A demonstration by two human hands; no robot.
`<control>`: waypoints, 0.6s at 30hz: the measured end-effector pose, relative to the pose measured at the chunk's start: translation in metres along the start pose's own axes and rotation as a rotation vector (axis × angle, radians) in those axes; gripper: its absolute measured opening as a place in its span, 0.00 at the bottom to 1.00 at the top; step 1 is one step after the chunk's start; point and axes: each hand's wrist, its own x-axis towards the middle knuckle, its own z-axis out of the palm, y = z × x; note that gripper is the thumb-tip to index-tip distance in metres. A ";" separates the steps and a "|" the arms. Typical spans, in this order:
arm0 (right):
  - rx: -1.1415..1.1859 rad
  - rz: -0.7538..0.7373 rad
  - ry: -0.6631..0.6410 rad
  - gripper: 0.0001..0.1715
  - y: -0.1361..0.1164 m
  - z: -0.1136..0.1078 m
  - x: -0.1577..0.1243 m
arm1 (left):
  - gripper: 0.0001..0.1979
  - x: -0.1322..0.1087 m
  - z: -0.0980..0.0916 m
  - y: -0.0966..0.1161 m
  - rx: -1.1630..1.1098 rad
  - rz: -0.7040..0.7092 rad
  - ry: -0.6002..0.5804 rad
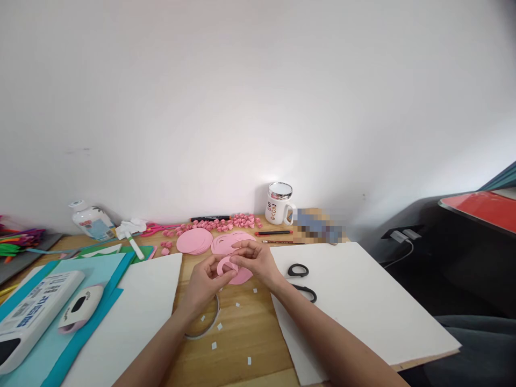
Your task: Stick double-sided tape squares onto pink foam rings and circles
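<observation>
Over the middle of the wooden table [242,333], my left hand [205,279] and my right hand [253,259] meet. Together they pinch a curled pink paper strip [224,264], bent into an arc between the fingertips. Just beyond the hands lie stacks of pink paper circles [195,240], and behind those a scatter of small pink rolled paper pieces [226,222] near the wall. Black-handled scissors [300,279] lie on a white sheet right of my right wrist.
White boards [363,301] lie right and left. Blue and green sheets [92,269], a white punch [80,306] and a white box [32,314] sit left. A mug [279,203], pencils [274,233], marker, glue bottle [89,219] and glue stick [134,244] line the wall. Small white paper bits dot the wood.
</observation>
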 end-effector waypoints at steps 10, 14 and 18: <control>-0.027 0.024 -0.070 0.20 0.005 0.004 -0.003 | 0.08 -0.002 0.001 -0.001 -0.048 -0.056 -0.071; -0.065 -0.100 0.041 0.15 0.004 0.005 -0.001 | 0.09 0.001 -0.002 -0.003 -0.271 -0.086 -0.011; -0.021 -0.001 -0.085 0.19 0.002 0.005 -0.002 | 0.08 0.006 -0.006 -0.002 -0.544 -0.092 0.115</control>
